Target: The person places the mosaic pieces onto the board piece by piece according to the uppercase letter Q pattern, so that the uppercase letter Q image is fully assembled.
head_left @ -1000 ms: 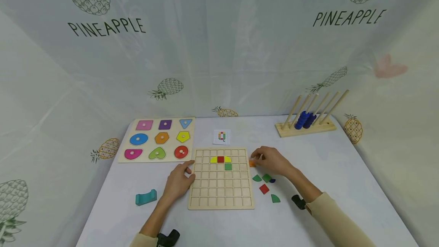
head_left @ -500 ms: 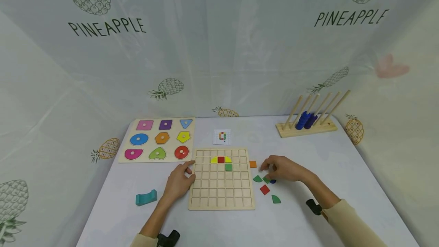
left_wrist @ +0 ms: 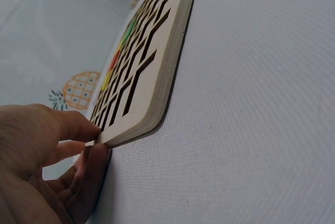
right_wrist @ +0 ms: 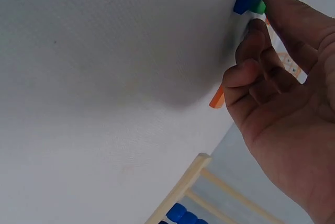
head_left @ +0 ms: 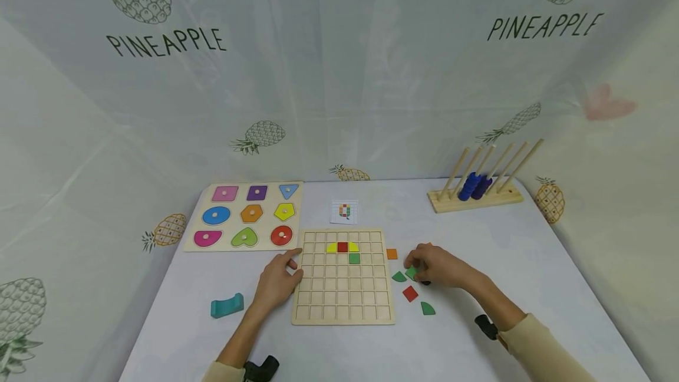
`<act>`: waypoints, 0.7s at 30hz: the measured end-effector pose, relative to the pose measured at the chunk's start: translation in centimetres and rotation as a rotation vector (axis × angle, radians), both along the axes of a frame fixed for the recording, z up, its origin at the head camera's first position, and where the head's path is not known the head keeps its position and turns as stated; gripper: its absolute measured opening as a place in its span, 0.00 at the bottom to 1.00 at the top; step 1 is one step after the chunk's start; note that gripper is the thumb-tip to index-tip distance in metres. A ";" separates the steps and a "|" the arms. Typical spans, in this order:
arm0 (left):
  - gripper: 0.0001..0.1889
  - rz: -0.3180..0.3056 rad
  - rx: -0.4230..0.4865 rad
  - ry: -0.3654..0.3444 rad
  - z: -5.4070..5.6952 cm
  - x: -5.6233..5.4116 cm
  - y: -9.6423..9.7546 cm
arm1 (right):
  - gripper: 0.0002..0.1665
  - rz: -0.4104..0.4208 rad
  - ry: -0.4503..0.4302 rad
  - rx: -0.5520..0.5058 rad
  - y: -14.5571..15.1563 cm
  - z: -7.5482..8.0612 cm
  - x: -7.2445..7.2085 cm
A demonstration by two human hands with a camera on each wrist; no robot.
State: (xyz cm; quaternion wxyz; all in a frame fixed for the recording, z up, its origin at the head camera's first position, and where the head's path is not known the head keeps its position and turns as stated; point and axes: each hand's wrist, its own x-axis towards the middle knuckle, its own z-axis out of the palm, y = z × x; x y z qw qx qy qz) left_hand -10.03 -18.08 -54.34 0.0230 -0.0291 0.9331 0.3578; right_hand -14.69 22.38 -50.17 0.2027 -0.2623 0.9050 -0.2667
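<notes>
A wooden grid board (head_left: 343, 292) lies in the middle of the table, with two yellow pieces (head_left: 331, 247), a red square (head_left: 342, 247) and a green square (head_left: 354, 259) set in it. My left hand (head_left: 277, 279) rests against its left edge, index fingertip and thumb touching it, as the left wrist view shows close up. Right of the board, my right hand (head_left: 439, 265) pinches a loose green square tile (head_left: 411, 273) between thumb and index finger. A dark blue piece (right_wrist: 244, 0) lies against this tile in the right wrist view, partly covered by the hand in the head view.
Around the right hand lie an orange square (head_left: 392, 254), two green quarter-rounds (head_left: 428, 308) and a red square (head_left: 410, 294). A pattern card (head_left: 344, 212), a shape puzzle (head_left: 241, 217) and a peg stand (head_left: 475, 198) stand farther back. A teal block (head_left: 227, 306) sits left.
My right hand has let go of the orange square beside the board and moved right and down to the loose green square. The left hand stays at the board's edge.
</notes>
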 end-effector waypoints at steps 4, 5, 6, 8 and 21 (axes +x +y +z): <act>0.27 0.000 0.006 0.002 0.1 0.0 0.0 | 0.13 -0.003 0.016 0.012 -0.1 -0.2 0.0; 0.27 0.001 0.005 0.001 0.1 0.0 0.0 | 0.13 -0.004 0.017 0.014 -0.1 -0.2 0.0; 0.27 0.002 0.005 0.002 0.0 0.0 -0.1 | 0.13 -0.006 0.018 0.016 -0.1 -0.3 -0.1; 0.27 0.000 0.005 0.005 0.0 0.0 -0.1 | 0.13 -0.011 0.020 0.012 -0.1 -0.3 -0.1; 0.26 -0.006 0.005 0.015 0.0 0.1 -0.1 | 0.09 -0.024 -0.030 -0.031 -0.4 0.8 -0.1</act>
